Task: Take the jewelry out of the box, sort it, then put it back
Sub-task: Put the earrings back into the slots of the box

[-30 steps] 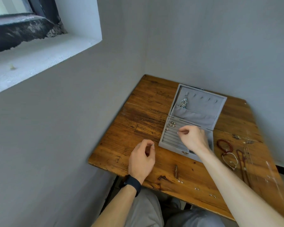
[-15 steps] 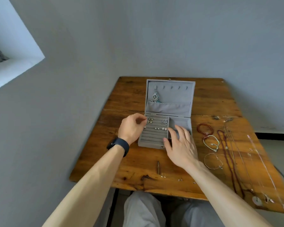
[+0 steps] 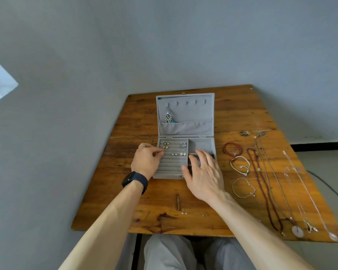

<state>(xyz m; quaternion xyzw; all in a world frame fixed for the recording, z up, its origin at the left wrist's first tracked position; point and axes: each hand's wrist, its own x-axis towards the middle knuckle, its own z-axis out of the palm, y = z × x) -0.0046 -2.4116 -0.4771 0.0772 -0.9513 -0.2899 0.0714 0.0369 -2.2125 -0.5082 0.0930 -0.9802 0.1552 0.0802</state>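
An open grey velvet jewelry box [image 3: 185, 98] sits at the back of the wooden table [image 3: 115, 207]. Its slotted left tray holds flower earrings [image 3: 165, 145], silver earrings [image 3: 183, 145] and pearl studs [image 3: 182, 153]. A dangling silver earring [image 3: 169, 117] hangs on a hook in the lid. My left hand [image 3: 146, 160] is at the tray's left edge, thumb and forefinger pinching a tiny piece of jewelry against a slot. My right hand [image 3: 203, 172] lies with straight, spread fingers over the box's right compartments and hides them.
Right of the box lie a red bead bracelet [image 3: 232, 150], a green cord bracelet [image 3: 240, 165] and a thin silver bracelet [image 3: 243, 188]. Beyond them stretch a dark bead necklace [image 3: 261, 182] and silver chains [image 3: 300, 182]. Small studs [image 3: 184, 212] lie near the front edge.
My head turned to face the box. My left hand went from the bare table to the tray's left edge. My right hand left the slots and now lies over the right compartments.
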